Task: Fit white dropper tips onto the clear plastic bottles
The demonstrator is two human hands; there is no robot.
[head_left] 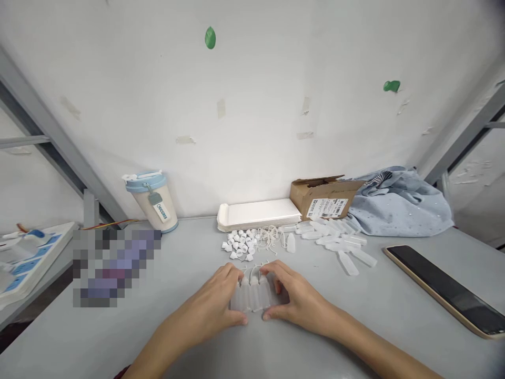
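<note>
A row of several small translucent plastic bottles [252, 296] lies on the grey table, side by side, with thin white cords looping out of their necks. My left hand [223, 295] curls around the left end of the row, fingers at the necks and thumb by the bases. At the right end, my right hand [290, 295] grips in the same way. Just beyond are a heap of small white caps [239, 242], a tangle of white cords [269, 238] and a single upright-looking bottle [291, 243]. More loose translucent bottles [331, 234] are scattered to the right.
Along the wall stand a blue-lidded tumbler [153, 202], a stack of white boxes or trays [258, 212], an open cardboard box [327, 199] and a blue cloth [398, 205]. A phone [442, 284] lies at right. Far left is a power strip [31, 258]; a blurred-out item [118, 268] lies nearby.
</note>
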